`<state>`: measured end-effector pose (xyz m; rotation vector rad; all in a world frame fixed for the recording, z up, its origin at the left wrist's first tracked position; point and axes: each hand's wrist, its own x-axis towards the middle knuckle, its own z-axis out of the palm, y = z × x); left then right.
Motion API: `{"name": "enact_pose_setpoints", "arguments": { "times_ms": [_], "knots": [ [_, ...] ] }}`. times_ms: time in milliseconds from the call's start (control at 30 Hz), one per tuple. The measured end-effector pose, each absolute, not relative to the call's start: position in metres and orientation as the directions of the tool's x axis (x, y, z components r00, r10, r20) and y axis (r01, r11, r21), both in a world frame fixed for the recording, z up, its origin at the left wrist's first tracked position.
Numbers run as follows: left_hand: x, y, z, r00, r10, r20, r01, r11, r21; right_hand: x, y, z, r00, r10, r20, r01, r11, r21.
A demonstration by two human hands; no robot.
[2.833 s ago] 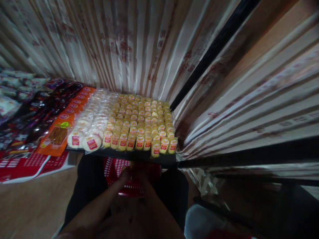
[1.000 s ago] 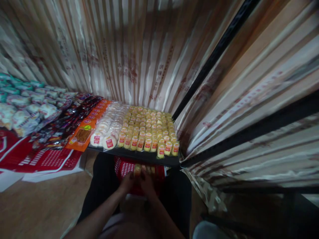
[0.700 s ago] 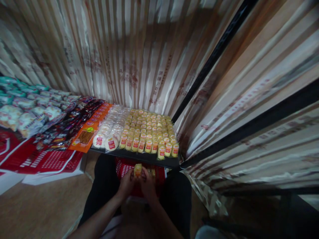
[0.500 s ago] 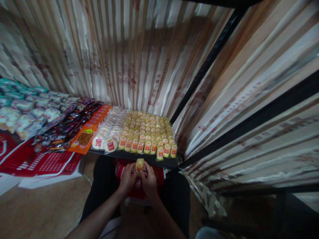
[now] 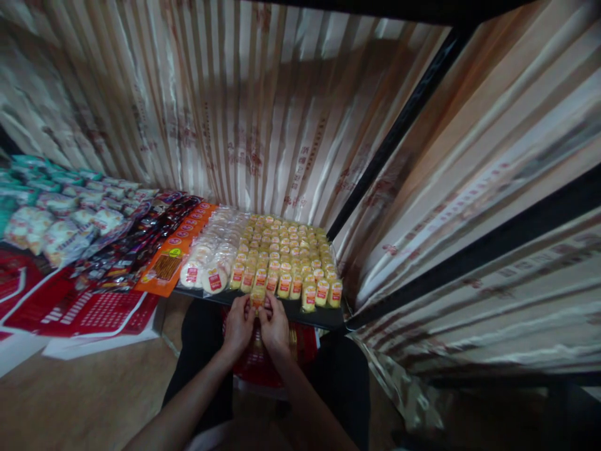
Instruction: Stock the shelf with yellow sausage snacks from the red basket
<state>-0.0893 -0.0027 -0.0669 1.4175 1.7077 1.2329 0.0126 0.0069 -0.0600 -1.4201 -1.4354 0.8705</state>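
Between my fingertips is a small yellow packaged cake [image 5: 257, 297] with a red and white label, at the front edge of the black shelf [image 5: 295, 314]. My left hand [image 5: 240, 324] pinches its left side, and my right hand [image 5: 273, 322] grips its right side. Just beyond it, rows of the same yellow packaged cakes [image 5: 284, 285] fill the shelf's right part. Left of those rows lie round white packaged crackers [image 5: 215, 279]. Below my hands, a red basket [image 5: 305, 343] sits between my knees, its contents mostly hidden.
Orange snack packets [image 5: 164, 268], dark packets [image 5: 113, 257] and white bags [image 5: 68, 241] continue leftward. Red baskets [image 5: 101, 313] stand below them on the left. A black post [image 5: 399, 131] rises at the shelf's right end, before a striped curtain [image 5: 263, 113].
Both hands have moved forward with the yellow packaged cake, from above the basket to the shelf's front edge. The whole view has shifted slightly.
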Motion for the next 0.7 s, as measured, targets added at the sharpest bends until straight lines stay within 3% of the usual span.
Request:
{"name": "enact_pose_setpoints", "arguments": {
  "times_ms": [200, 433, 700],
  "knots": [
    [-0.094, 0.001, -0.063, -0.224, 0.967, 0.119, 0.455, -0.004, 0.891, 0.004, 0.006, -0.064, 0.149, 0.977, 0.153, 0.370, 0.088, -0.925],
    [-0.050, 0.018, -0.057, -0.068, 0.988, 0.139, 0.406, -0.100, 0.909, 0.038, 0.001, -0.076, 0.320, 0.911, 0.259, 0.535, 0.051, -0.843],
    [-0.012, 0.034, -0.059, 0.000, 0.995, 0.103, 0.391, -0.095, 0.916, 0.065, 0.004, -0.088, 0.335, 0.846, 0.414, 0.681, 0.086, -0.727]
  ]
}}
